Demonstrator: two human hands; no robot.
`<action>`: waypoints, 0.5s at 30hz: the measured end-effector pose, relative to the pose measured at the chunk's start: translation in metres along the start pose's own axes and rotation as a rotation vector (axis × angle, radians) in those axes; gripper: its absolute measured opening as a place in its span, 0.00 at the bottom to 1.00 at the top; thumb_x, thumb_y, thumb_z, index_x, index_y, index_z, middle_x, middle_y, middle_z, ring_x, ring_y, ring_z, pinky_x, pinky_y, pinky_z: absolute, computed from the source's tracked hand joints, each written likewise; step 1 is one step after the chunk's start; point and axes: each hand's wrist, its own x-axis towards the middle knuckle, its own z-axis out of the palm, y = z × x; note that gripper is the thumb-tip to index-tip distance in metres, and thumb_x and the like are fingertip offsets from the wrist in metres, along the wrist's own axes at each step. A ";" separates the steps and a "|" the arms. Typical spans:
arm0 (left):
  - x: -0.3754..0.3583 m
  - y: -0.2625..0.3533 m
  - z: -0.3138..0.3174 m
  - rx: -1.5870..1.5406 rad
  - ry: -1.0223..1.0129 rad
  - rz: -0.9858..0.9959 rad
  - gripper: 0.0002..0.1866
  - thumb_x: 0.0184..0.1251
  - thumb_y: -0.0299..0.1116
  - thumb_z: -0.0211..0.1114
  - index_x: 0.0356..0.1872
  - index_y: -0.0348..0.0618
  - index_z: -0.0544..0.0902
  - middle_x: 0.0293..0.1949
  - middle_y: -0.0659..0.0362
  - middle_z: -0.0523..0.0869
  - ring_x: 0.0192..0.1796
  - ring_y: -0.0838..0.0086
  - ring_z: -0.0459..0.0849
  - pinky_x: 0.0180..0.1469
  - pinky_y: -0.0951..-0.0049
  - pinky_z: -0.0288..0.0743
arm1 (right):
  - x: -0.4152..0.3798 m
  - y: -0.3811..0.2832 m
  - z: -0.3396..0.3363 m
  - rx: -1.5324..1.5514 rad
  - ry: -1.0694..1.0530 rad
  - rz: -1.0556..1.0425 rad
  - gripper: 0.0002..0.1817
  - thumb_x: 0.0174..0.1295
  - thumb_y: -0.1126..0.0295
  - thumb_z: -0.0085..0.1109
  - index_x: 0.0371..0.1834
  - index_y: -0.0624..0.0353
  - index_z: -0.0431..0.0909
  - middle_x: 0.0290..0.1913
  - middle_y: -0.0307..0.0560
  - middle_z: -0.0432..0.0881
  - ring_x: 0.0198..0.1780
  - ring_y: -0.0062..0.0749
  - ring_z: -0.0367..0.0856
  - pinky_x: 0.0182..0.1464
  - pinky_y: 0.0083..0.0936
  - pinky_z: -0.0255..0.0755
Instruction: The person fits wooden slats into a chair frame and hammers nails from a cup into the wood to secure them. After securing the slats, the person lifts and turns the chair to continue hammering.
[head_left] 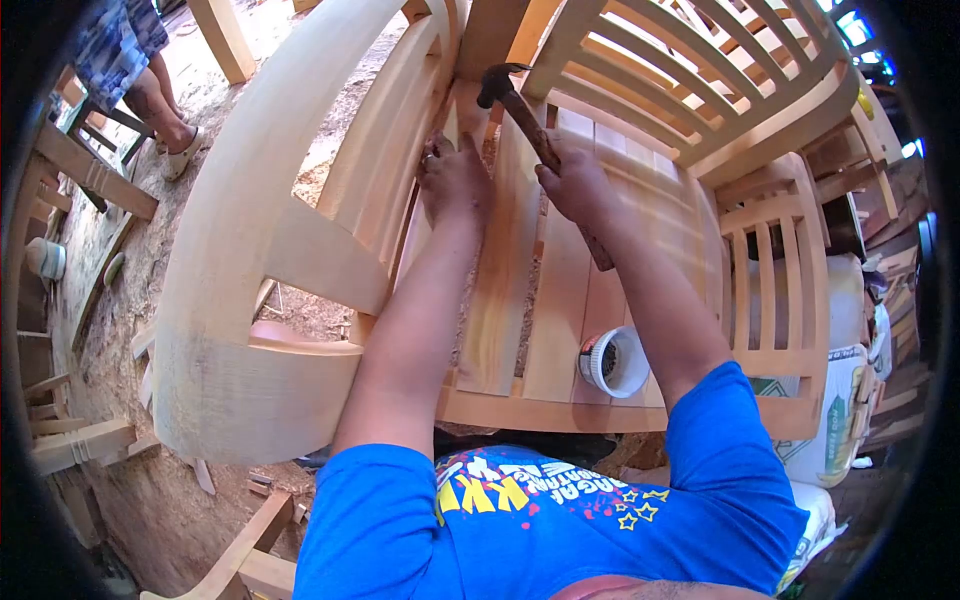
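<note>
My right hand point(580, 188) grips a claw hammer point(527, 122) by its wooden handle. The metal head is raised over the inner corner of a wooden bench, and the handle's end sticks out below my fist. My left hand point(455, 182) is down at the bench's slatted side point(385, 130), above the seat's edge. Its fingers are curled in, and whatever they pinch is too small or hidden to make out. Beneath both arms run the seat boards point(500, 300), with gaps between some of them. A white plastic tub point(625, 362) with dark contents sits on the boards near me.
The slatted backrest point(650, 70) rises at the far right, and a broad curved armrest point(215, 260) stands at my left. Another slatted wooden piece point(775, 270) and white sacks point(840, 410) are on the right. Wood pieces point(85, 445) lie leftward; a person's leg point(160, 110) is at the upper left.
</note>
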 end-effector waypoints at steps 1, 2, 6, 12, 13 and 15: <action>0.000 0.000 -0.001 0.003 -0.021 -0.009 0.26 0.73 0.35 0.58 0.70 0.44 0.78 0.74 0.38 0.73 0.77 0.42 0.70 0.78 0.44 0.65 | 0.001 0.002 0.002 0.007 0.010 -0.033 0.22 0.68 0.68 0.63 0.65 0.57 0.76 0.44 0.71 0.87 0.48 0.68 0.88 0.51 0.55 0.80; 0.000 0.000 -0.001 0.002 -0.005 -0.002 0.26 0.73 0.35 0.58 0.71 0.45 0.78 0.74 0.39 0.73 0.77 0.42 0.70 0.78 0.44 0.65 | 0.001 0.008 0.005 0.015 0.021 -0.064 0.22 0.67 0.68 0.63 0.64 0.58 0.77 0.43 0.71 0.87 0.48 0.67 0.88 0.51 0.55 0.80; -0.003 0.002 -0.004 -0.005 -0.002 0.007 0.26 0.73 0.35 0.58 0.71 0.46 0.78 0.74 0.39 0.72 0.77 0.42 0.70 0.78 0.44 0.65 | 0.009 0.010 0.000 -0.012 -0.024 -0.035 0.23 0.67 0.68 0.64 0.65 0.57 0.77 0.43 0.70 0.87 0.49 0.67 0.88 0.52 0.54 0.80; -0.002 0.006 -0.015 0.034 -0.074 -0.003 0.26 0.72 0.35 0.59 0.71 0.47 0.78 0.73 0.41 0.73 0.75 0.43 0.72 0.77 0.45 0.66 | 0.016 -0.037 -0.046 0.103 0.301 -0.220 0.25 0.69 0.67 0.64 0.70 0.53 0.75 0.40 0.66 0.88 0.46 0.62 0.90 0.50 0.49 0.81; -0.003 0.005 -0.013 0.052 -0.057 0.012 0.27 0.72 0.35 0.60 0.71 0.47 0.78 0.73 0.41 0.73 0.75 0.43 0.72 0.76 0.45 0.67 | 0.016 -0.048 -0.055 0.139 0.363 -0.235 0.26 0.70 0.66 0.64 0.71 0.53 0.74 0.40 0.65 0.88 0.45 0.61 0.91 0.50 0.47 0.82; -0.005 0.006 -0.014 0.065 -0.047 0.025 0.27 0.71 0.35 0.60 0.71 0.47 0.78 0.73 0.42 0.73 0.74 0.42 0.73 0.76 0.44 0.67 | 0.016 -0.064 -0.067 0.210 0.489 -0.267 0.27 0.72 0.66 0.63 0.73 0.52 0.72 0.38 0.63 0.88 0.43 0.58 0.92 0.49 0.45 0.82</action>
